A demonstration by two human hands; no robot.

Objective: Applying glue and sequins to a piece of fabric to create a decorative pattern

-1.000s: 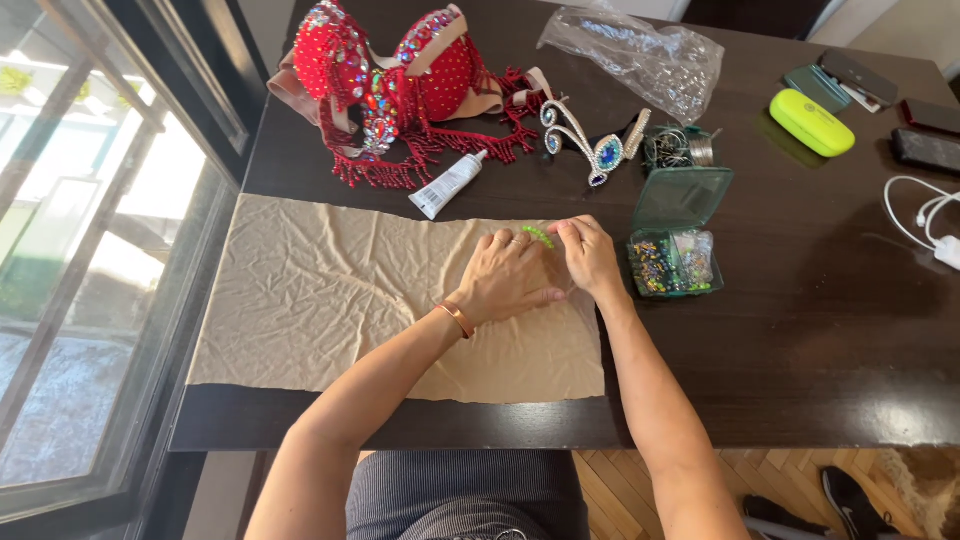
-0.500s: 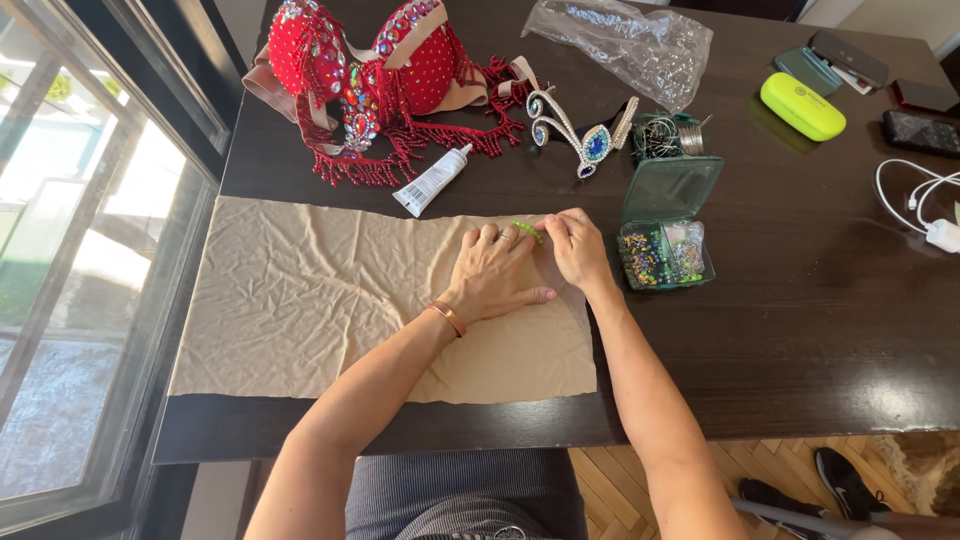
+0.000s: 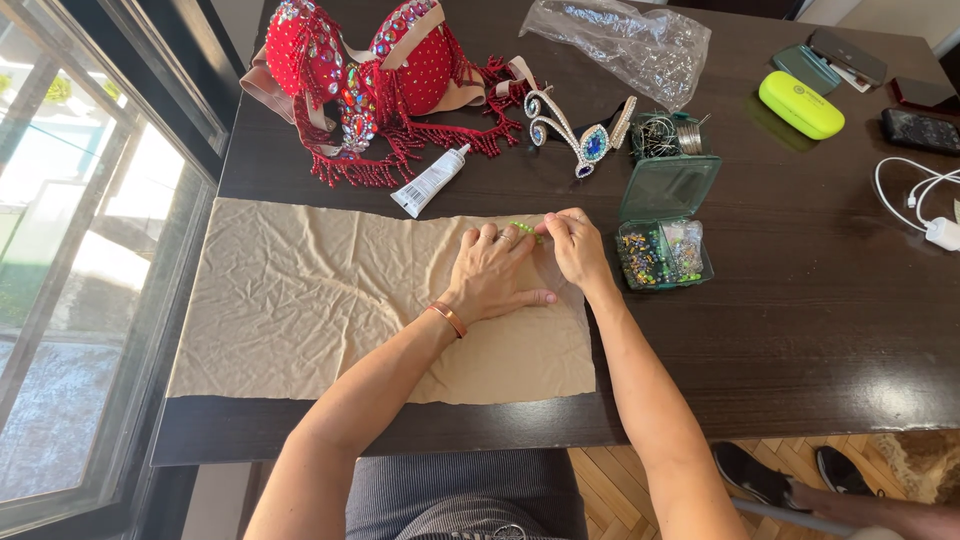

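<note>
A creased beige cloth (image 3: 300, 300) lies flat on the dark wooden table (image 3: 800, 340). My left hand (image 3: 495, 275) rests palm down on the cloth's upper right part, fingers spread. My right hand (image 3: 575, 245) sits just to its right, fingertips pinched at the cloth's top edge. Between the two hands shows a short string of small green beads (image 3: 523, 228). How the beads are gripped is hidden by the fingers. A copper bracelet (image 3: 449, 318) circles my left wrist.
An open green bead box (image 3: 665, 225) stands right of my hands. Behind the cloth lie a white glue tube (image 3: 430, 182), a red beaded bra top (image 3: 370, 80), a jewelled silver ornament (image 3: 580, 135), a clear plastic bag (image 3: 625, 40). Phones, cases and a white charger (image 3: 935, 215) occupy the right. Windows are left.
Both hands have stayed at the same spot on the cloth's top edge. Only the camera's view has shifted slightly.
</note>
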